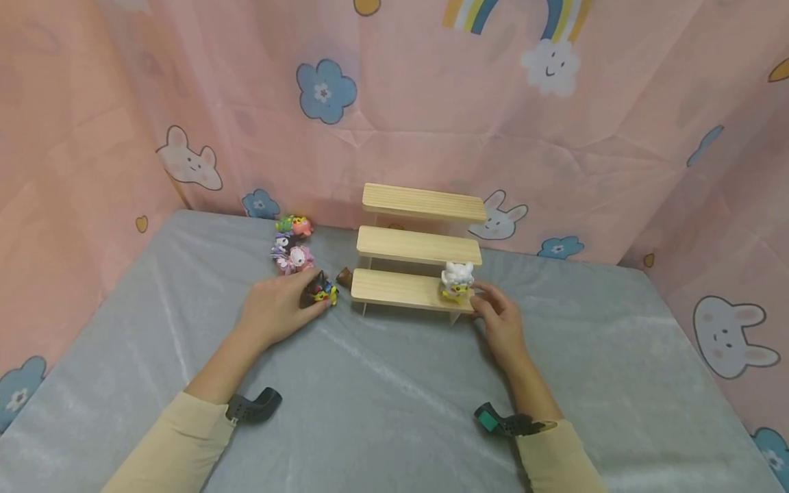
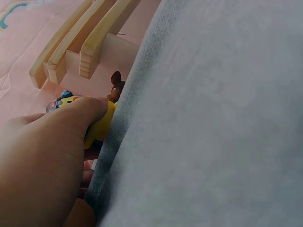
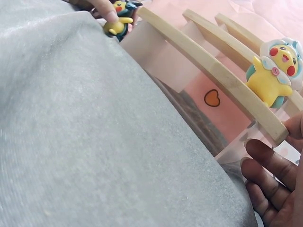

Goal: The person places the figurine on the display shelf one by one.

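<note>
A: What does the left grip [image 1: 277,311] have?

B: The dark-capped yellow figure [image 1: 324,296], held between the thumb on its near side and fingers mostly out of sight. I can't tell whether the figure's base touches the counter [image 1: 370,390].

A: And what crowds it?

B: Just beyond the left grip, toward the right, is a small brown figure [image 1: 344,277], sitting between the held one and the near left end of the wooden shelf [image 1: 394,287]. Behind the left grip's fingers sits a cluster of small figures [image 1: 298,257].

A: So how should it be handled?

B: I'd judge this as picking up or carrying, so straight up first, clear of that brown neighbour and the cluster, then sideways. Thumb on the body, not the cap, and enough pressure to stop it twisting.

A: The right grip [image 1: 504,325]?

B: At the right end of the shelf's lowest board, a fingertip touching it and the other fingers loosely bent below. I can't tell whether it pinches the wood. The white-capped yellow figure [image 1: 457,282] stands on that board, just left of the right grip.

A: Any caution there?

B: Steady the board lightly; a nudge there could tip that figure.
</note>
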Tool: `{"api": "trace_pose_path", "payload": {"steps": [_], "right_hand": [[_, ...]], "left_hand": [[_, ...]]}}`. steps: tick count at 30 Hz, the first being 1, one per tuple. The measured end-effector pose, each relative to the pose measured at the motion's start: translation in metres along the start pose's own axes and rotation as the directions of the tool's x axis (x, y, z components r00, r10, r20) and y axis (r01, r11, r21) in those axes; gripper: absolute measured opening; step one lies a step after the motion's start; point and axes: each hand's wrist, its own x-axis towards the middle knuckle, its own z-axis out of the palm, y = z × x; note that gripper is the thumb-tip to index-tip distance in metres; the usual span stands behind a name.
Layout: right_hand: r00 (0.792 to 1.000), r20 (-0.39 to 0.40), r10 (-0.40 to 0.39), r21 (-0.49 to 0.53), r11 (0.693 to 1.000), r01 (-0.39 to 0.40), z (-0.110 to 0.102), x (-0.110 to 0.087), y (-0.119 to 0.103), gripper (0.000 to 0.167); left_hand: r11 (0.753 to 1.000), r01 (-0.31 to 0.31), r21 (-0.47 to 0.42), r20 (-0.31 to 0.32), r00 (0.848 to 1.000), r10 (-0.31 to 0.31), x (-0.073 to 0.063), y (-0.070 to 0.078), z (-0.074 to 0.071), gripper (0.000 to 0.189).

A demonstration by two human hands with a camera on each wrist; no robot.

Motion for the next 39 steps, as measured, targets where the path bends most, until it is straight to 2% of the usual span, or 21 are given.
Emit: {"api": "trace_pose_path", "payload": {"steps": [31, 39], "right_hand": [[1.000, -0.023, -0.017, 0.014, 1.000, 0.017, -0.0009, 0.0025, 0.0014, 0.031], [1.000, -0.002, -0.002, 0.003, 1.000, 0.002, -0.0002, 0.0012, 0.0006, 0.031]], "left_hand": [[1.000, 0.006, 0.013, 0.017, 1.000, -0.006, 0.0027, -0.0003, -0.0002, 0.042], [1.000, 0.004, 0.015, 0.011, 1.000, -0.004, 0.0014, -0.0017, 0.0013, 0.040]]}}
